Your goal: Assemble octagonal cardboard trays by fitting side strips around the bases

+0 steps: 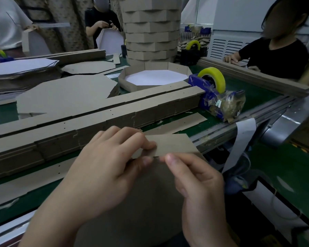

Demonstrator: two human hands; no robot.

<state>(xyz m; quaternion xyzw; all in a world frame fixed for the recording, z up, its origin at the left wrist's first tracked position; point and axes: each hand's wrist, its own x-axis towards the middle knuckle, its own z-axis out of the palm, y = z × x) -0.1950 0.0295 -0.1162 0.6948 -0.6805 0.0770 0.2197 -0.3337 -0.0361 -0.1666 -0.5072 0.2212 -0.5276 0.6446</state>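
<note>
Left hand (pixel 111 163) grip: fingers curled over the strip (pixel 175 145), thumb at its lower edge, pinching it. Right hand (pixel 194 184) grip: thumb and forefinger pinch the base (pixel 150 202) edge right at the seam, touching the strip's lower edge.

Base sits at 6 o'clock, held over the near edge of the desk (pixel 257 97). The strip runs along its far edge, at 12 from the thumbs. Both thumbs meet at the seam, probably to line up strip edge with base edge before pressing on.

My read: early in this tray, one segment being fitted. Can't tell if it's seated, and the strip's left end is hidden under the left hand.

Strip bundles (pixel 96 118) lie across the desk at 10–11, within reach. Spare bases (pixel 66 97) at 10. Done tray (pixel 155 77) at 12, white inside. Tape dispenser (pixel 214 90) at 1, likely for closing joints. Stack (pixel 150 29) behind the tray at 12.
</note>
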